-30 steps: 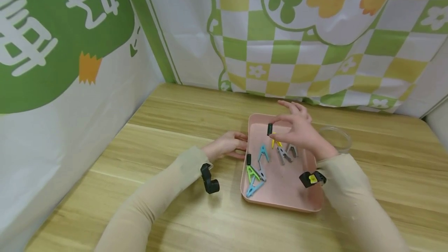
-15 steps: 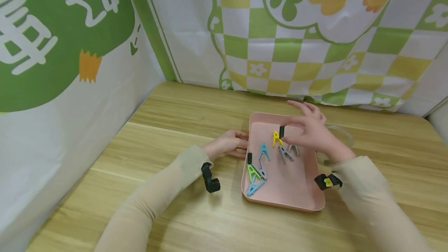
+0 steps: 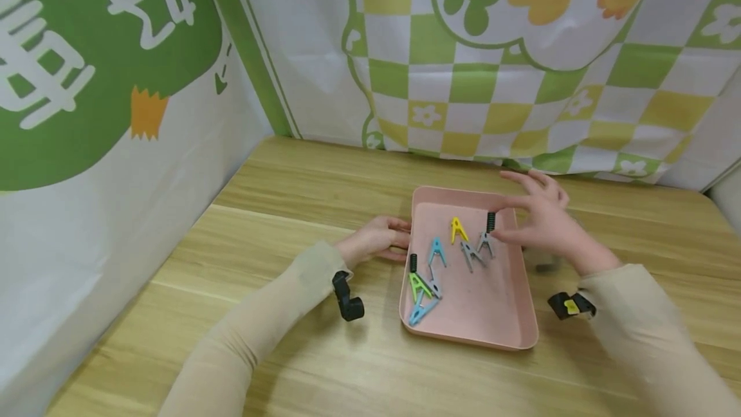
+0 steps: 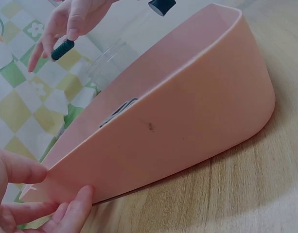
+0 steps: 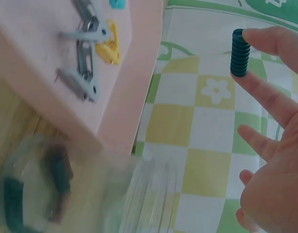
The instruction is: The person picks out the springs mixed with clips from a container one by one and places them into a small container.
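My right hand (image 3: 539,225) pinches a dark green coil spring (image 5: 240,54) between thumb and a fingertip, its other fingers spread, over the right side of a pink tray (image 3: 470,342). My left hand (image 3: 377,239) touches the tray's left outer wall with fairly straight fingers, one fingertip right at the rim in the left wrist view. Inside the tray lie several clothes pegs: a yellow peg (image 3: 457,229), a blue peg (image 3: 437,251), a grey peg (image 3: 471,254), a green peg (image 3: 418,286) and a light blue peg (image 3: 422,309). Another dark spring (image 3: 413,262) lies by the left wall.
A clear jar (image 5: 114,189) with dark green pieces inside stands just right of the tray, mostly hidden behind my right hand in the head view. A patterned cloth (image 3: 451,82) hangs along the back of the wooden table (image 3: 324,352).
My right hand, with the spring pinched, has moved right from above the yellow peg to the tray's right side. The left hand and the tray have stayed nearly still.
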Demonstrator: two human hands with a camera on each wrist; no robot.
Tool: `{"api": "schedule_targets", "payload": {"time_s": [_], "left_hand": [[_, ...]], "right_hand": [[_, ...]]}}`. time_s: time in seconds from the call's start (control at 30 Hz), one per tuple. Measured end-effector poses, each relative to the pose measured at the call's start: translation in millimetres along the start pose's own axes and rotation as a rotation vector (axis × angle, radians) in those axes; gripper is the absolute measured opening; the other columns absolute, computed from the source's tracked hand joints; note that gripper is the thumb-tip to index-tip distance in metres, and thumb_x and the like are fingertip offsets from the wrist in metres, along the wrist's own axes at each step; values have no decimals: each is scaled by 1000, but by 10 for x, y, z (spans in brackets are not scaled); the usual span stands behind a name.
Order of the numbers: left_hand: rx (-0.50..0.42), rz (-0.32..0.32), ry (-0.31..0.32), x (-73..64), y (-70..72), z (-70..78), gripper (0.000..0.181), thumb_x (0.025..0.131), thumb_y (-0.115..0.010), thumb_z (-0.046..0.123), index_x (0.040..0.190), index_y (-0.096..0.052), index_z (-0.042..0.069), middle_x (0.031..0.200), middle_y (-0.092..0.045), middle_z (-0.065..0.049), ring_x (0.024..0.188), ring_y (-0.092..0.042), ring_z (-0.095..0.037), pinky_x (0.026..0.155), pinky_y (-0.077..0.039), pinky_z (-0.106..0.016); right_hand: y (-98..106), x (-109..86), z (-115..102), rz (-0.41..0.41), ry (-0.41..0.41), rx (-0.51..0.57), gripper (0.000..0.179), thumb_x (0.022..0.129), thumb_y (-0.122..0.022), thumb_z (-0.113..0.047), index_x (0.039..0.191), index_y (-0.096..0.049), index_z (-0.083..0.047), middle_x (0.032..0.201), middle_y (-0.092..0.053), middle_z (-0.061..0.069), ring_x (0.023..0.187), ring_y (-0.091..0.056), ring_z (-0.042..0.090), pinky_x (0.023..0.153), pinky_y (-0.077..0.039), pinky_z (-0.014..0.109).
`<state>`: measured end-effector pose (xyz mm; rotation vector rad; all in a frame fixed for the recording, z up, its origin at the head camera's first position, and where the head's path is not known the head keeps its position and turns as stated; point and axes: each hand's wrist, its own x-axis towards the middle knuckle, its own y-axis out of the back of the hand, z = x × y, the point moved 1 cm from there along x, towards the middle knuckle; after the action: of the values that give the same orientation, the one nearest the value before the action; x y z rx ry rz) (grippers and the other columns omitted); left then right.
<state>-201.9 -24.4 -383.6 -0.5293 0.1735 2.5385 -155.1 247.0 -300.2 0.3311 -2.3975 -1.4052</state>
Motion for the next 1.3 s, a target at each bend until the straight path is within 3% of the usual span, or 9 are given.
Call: {"api": "schedule_targets", "payload": {"time_s": [0.4, 0.7, 1.3], "left_hand": [[-18, 1, 4, 31, 1, -26, 50, 95, -53, 3, 140, -35, -8, 130, -52, -27, 116, -56, -35, 90, -55, -42], [-21, -2, 7, 37, -1, -22, 49, 95, -52, 3, 139, -36, -8, 129, -52, -27, 116, -56, -35, 91, -55, -42], [-38, 13, 3, 37, 6, -42, 48, 94, -53, 2, 138, -38, -9, 128, -53, -28, 116, -56, -36, 91, -54, -42]], "right_hand": [[127, -189, 237, 46, -25, -7, 28, 74, -80, -19, 99, -72, -8, 147, -28, 23, 135, -1, 53, 94, 1, 76], [258, -304, 383, 23, -94, 4, 31, 77, -78, -18, 103, -70, -4, 150, -21, 24, 135, 5, 53, 93, 4, 78], [267, -395, 592, 33, -145, -34, 35, 75, -79, -19, 103, -69, -2, 147, -22, 29, 133, 2, 57, 93, 3, 79]]}}
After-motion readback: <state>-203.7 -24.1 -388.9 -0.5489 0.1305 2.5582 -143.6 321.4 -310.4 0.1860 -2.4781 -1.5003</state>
